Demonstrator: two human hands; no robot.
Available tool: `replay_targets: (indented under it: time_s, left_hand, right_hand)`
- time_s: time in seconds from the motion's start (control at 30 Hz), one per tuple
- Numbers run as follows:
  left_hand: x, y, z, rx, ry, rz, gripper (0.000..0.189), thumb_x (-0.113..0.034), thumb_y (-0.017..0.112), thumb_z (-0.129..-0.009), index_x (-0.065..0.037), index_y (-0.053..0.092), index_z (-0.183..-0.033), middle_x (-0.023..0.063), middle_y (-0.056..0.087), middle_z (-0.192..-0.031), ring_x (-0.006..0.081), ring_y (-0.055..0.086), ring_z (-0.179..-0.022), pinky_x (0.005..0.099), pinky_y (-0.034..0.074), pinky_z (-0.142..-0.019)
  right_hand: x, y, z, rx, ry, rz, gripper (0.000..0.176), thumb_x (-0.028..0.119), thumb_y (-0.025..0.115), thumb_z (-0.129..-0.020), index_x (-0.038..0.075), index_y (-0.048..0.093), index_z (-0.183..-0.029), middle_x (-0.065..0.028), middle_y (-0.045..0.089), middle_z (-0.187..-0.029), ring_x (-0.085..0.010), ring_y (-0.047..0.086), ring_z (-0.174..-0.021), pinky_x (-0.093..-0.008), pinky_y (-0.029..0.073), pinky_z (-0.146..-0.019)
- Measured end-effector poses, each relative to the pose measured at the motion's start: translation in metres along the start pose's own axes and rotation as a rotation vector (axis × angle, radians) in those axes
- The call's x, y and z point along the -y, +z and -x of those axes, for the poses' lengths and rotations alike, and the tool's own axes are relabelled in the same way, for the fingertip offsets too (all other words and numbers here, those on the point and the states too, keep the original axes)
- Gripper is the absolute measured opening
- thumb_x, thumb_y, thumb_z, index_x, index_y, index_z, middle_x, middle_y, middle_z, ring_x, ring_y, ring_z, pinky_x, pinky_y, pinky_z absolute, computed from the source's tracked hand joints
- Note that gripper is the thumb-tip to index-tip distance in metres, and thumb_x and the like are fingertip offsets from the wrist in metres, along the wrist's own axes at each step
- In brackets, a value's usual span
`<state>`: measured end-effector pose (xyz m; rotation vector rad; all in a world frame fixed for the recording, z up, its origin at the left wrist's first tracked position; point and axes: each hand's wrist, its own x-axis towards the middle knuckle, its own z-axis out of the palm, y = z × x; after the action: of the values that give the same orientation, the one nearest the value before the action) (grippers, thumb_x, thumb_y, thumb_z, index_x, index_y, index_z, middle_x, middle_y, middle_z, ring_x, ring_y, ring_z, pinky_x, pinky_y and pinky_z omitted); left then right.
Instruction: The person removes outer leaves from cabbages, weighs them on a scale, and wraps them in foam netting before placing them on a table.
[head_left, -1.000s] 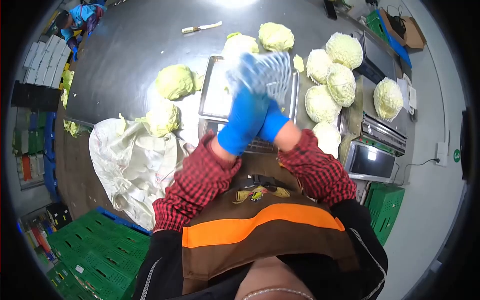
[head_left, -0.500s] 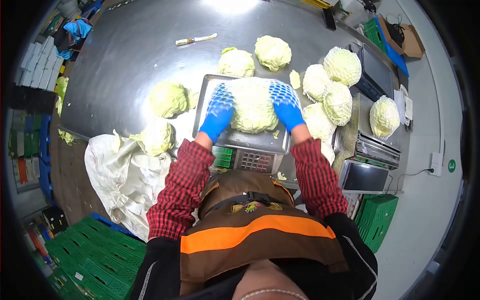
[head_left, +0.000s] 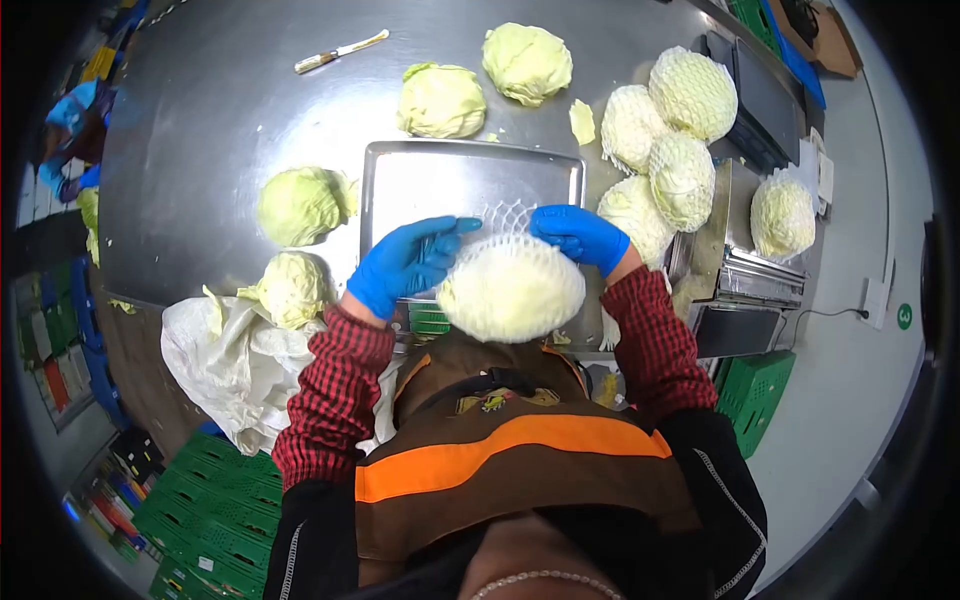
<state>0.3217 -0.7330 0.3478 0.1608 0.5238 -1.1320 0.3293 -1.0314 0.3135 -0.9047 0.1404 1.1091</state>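
Note:
A cabbage point(head_left: 512, 295) in a white foam net hangs in front of my apron, overlapping the near edge of the scale's metal tray point(head_left: 372, 200). My right hand point(head_left: 582, 238), in a blue glove, is closed on the gathered end of the foam net point(head_left: 508, 216) above the cabbage. On the other side, my gloved left hand point(head_left: 408, 265) has its fingers apart, index finger stretched toward the net and the others partly curled beside the cabbage. Below it, part of the scale's green display point(head_left: 428, 318) shows; the keypad is hidden behind the cabbage.
Bare cabbages point(head_left: 300, 206) lie left of and behind the tray. Several netted cabbages point(head_left: 692, 93) are grouped at the right. A knife point(head_left: 342, 52) rests at the back, and a white sack point(head_left: 235, 365) hangs at the left edge. Green crates point(head_left: 215, 505) stand below left.
The cabbage has come off the tray toward my body and is now covered by the foam net. The net, earlier stretched over both my hands, is off them, its end in my right hand.

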Motion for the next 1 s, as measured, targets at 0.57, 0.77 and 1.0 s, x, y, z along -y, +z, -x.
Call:
replay_targets:
  time_s: [0.57,0.77,1.0]
  left_hand:
    - [0.019,0.099,-0.063,0.012,0.557,-0.253,0.07,-0.059,0.04,-0.088,-0.01,0.033,-0.138,0.0098,0.042,-0.137,0.0263,0.041,-0.125,0.0444,0.032,-0.105]
    - [-0.066,0.156,-0.105,-0.282,0.815,-0.56,0.056,-0.044,0.044,-0.093,-0.002,0.041,-0.13,0.0146,0.053,-0.12,0.0244,0.055,-0.107,0.0348,0.045,-0.09]
    - [-0.095,0.079,-0.09,-0.567,1.116,-0.617,0.035,-0.029,0.056,-0.09,-0.003,0.056,-0.114,0.0073,0.06,-0.103,0.0151,0.058,-0.093,0.0266,0.045,-0.08]
  right_hand:
    - [0.037,-0.004,0.031,-0.491,-0.619,0.233,0.071,0.032,0.062,-0.083,0.001,0.028,-0.138,-0.0137,0.034,-0.14,-0.0255,0.034,-0.129,-0.0361,0.028,-0.106]
    - [0.179,-0.044,-0.028,-0.347,-0.896,-0.546,0.055,0.039,0.049,-0.089,0.006,0.042,-0.132,-0.0116,0.046,-0.133,-0.0288,0.044,-0.121,-0.0437,0.034,-0.103]
    - [0.238,-0.229,-0.121,-0.919,-0.937,-0.311,0.065,0.045,0.061,-0.081,0.003,0.046,-0.127,-0.0115,0.054,-0.123,-0.0276,0.056,-0.108,-0.0417,0.046,-0.091]
